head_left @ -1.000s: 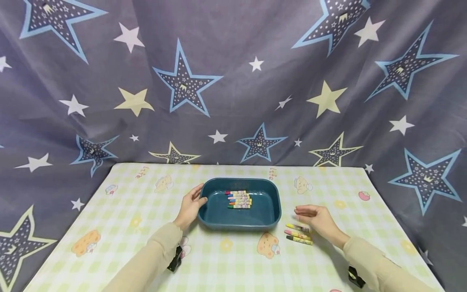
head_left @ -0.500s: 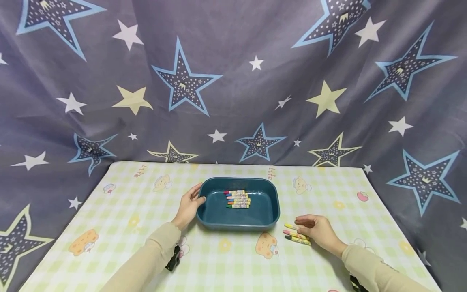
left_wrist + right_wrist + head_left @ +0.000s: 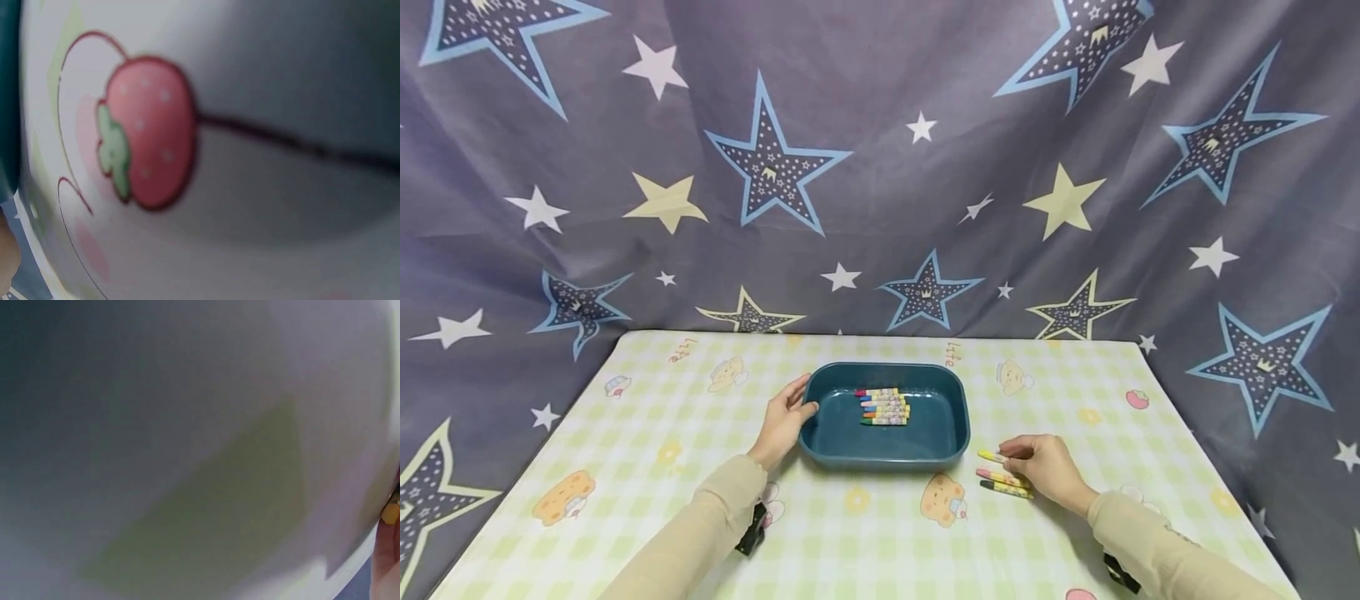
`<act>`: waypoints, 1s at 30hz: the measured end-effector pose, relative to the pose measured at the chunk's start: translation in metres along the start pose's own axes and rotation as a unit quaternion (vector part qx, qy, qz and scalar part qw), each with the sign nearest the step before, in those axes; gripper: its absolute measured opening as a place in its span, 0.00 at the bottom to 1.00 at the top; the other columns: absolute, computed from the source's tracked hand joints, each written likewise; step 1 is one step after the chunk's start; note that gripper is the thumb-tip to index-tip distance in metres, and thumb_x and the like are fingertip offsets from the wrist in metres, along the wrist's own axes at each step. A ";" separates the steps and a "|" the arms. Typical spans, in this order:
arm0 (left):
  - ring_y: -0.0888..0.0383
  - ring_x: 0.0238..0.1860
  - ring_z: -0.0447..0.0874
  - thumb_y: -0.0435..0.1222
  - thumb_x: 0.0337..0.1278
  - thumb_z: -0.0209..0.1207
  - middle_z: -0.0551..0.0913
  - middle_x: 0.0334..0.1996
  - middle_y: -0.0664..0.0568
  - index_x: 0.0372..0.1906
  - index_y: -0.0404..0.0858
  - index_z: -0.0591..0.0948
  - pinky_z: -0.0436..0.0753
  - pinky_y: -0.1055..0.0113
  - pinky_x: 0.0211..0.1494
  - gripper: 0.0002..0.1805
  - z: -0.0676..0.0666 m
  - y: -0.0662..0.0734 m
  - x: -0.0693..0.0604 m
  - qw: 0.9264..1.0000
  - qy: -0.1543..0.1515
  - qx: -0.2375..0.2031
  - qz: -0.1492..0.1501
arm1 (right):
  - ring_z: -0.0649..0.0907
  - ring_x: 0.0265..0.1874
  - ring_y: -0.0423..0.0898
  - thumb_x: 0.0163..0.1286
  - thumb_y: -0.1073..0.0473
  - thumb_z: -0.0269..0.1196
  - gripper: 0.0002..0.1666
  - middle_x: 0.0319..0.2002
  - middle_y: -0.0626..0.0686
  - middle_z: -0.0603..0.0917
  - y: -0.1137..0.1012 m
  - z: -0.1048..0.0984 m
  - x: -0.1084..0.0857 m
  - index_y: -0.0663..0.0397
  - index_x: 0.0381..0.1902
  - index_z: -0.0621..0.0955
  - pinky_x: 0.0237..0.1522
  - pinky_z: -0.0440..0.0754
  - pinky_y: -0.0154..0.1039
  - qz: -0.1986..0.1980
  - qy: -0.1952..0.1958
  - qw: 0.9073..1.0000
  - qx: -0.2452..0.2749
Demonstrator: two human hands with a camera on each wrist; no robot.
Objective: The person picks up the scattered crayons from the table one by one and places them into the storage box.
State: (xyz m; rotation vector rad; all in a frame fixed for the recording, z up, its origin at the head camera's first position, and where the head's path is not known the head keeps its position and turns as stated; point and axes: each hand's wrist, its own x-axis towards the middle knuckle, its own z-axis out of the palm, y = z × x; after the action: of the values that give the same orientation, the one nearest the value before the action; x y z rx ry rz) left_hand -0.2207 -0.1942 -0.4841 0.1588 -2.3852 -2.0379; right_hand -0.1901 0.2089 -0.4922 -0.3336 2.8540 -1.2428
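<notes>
A dark teal plastic tray (image 3: 886,458) stands on the table. Several crayons (image 3: 883,407) lie in a row inside it, left of its middle. My left hand (image 3: 782,423) grips the tray's left end, thumb over the rim. In the left wrist view, a strip of the tray (image 3: 9,94) shows at the edge. To the right of the tray, my right hand (image 3: 1047,468) pinches a yellow crayon (image 3: 991,456) between thumb and fingers. A pink crayon (image 3: 997,477) and a black-tipped crayon (image 3: 1004,488) lie beside it, partly under the hand. The right wrist view shows a yellow crayon end (image 3: 390,514) at the fingers.
A green-and-white checked tablecloth (image 3: 647,467) with printed cartoon figures covers the table. Behind and at the sides hangs a grey star-patterned curtain (image 3: 865,208). Small black wrist devices sit under both sleeves.
My right hand has come down onto the loose crayons and taken the yellow one between thumb and fingers. The left hand has stayed on the tray. The whole view has shifted slightly.
</notes>
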 end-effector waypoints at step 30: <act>0.50 0.65 0.65 0.30 0.58 0.53 0.67 0.64 0.43 0.67 0.40 0.62 0.68 0.58 0.66 0.30 0.001 -0.002 -0.004 1.000 0.007 -0.011 -0.001 | 0.86 0.34 0.48 0.52 0.68 0.67 0.12 0.36 0.58 0.86 -0.109 0.030 0.077 0.61 0.38 0.85 0.34 0.84 0.33 -0.053 -0.015 0.990 0.128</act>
State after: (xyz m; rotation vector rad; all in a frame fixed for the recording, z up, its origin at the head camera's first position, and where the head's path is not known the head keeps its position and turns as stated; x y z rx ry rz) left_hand -0.2169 -0.1927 -0.4858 0.1746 -2.3537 -2.0553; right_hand -0.2420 0.0992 -0.4278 -0.4964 2.6381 -1.5871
